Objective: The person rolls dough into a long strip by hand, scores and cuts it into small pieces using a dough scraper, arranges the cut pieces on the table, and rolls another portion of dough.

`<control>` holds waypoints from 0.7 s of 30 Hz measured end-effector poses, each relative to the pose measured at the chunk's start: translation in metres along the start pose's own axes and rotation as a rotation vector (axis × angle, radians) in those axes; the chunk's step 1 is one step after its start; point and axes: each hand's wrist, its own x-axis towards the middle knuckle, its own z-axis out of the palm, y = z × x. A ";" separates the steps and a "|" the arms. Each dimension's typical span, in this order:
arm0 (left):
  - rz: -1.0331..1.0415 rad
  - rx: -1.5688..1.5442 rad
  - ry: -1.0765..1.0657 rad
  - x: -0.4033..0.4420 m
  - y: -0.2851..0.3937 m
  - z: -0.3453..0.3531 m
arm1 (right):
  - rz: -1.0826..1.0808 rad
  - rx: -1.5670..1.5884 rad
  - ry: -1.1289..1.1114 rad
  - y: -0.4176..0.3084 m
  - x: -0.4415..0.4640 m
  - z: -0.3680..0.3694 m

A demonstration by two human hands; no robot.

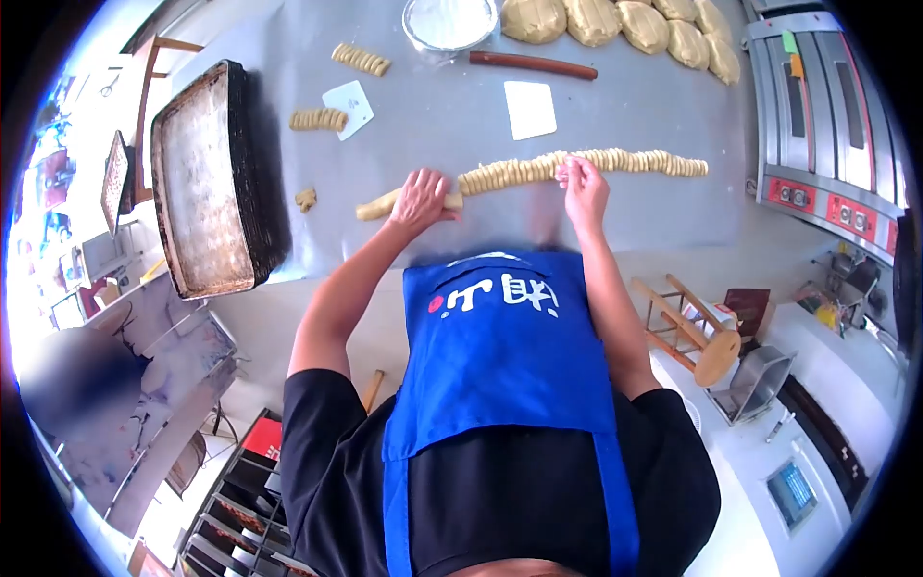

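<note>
A long row of sliced dough (510,173) lies across the metal table. My left hand (420,200) rests over an uncut dough roll (378,207), just left of the row, with its fingers curved round the roll. At the row's middle is my right hand (582,185), its fingertips pinched together at the near edge of the slices; whether a slice is between them is too small to tell. Two short sliced pieces (361,60) (318,119) lie farther left, one touching a white scraper (348,109). A small dough scrap (306,200) sits nearer the left edge.
Stacked baking trays (197,183) stand at the table's left edge. Beyond the row are a white scraper (530,109), a brown rolling pin (534,64), a bowl of flour (450,21) and several dough balls (642,27). An oven (817,115) and a wooden stool (716,358) are on the right.
</note>
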 end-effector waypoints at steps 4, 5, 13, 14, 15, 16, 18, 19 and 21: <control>-0.100 0.067 -0.186 -0.006 -0.005 0.023 | -0.238 -0.422 -0.046 0.003 0.037 0.025; -0.109 0.003 -0.196 -0.004 -0.008 0.026 | -0.209 -0.513 -0.083 0.006 0.057 0.033; -0.425 0.046 -0.137 -0.026 0.012 -0.016 | -0.125 -1.091 -0.297 -0.035 0.113 0.092; -0.447 0.053 -0.147 -0.032 0.014 -0.017 | -0.161 -1.115 -0.341 -0.035 0.115 0.097; -0.448 0.094 -0.073 -0.037 0.016 -0.016 | -0.173 -1.128 -0.370 -0.033 0.116 0.103; -0.446 0.137 0.002 -0.043 0.019 -0.015 | -0.183 -1.123 -0.391 -0.032 0.117 0.108; -0.447 0.130 0.031 -0.049 0.022 -0.015 | -0.257 -1.060 -0.397 -0.029 0.117 0.115; -0.431 0.115 0.069 -0.050 0.023 -0.016 | -0.253 -1.055 -0.399 -0.025 0.113 0.119; -0.431 0.090 0.030 -0.055 0.017 -0.020 | -0.683 -1.002 -0.210 -0.018 0.097 0.127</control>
